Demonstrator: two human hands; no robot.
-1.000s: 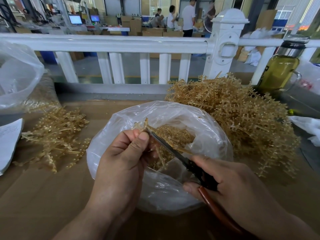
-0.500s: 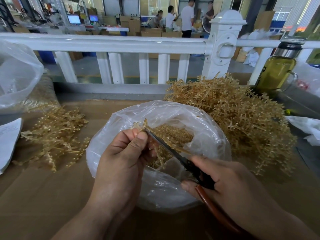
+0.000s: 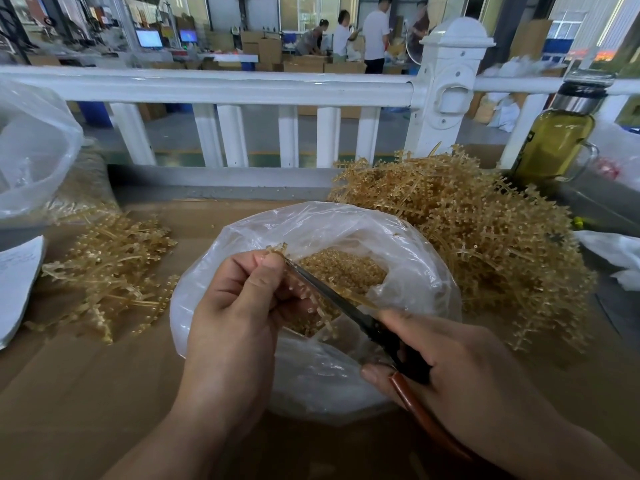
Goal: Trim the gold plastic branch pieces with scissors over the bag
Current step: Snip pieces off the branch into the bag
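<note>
I pinch a gold branch piece [image 3: 304,292] in my left hand [image 3: 242,306] over the open bag [image 3: 415,271], my right hand [image 3: 460,368] gripping scissors [image 3: 346,306] mid-trim; next, I judge, another snip.

I see a white railing [image 3: 242,86] with a thick post [image 3: 450,81] running behind the brown table [image 3: 86,393]. Past it, a grey floor [image 3: 173,133] leads into a work hall with cardboard boxes [image 3: 304,65], two lit monitors [image 3: 149,38], people [image 3: 375,36] standing among the boxes, and bright windows [image 3: 568,29] on the right.
</note>
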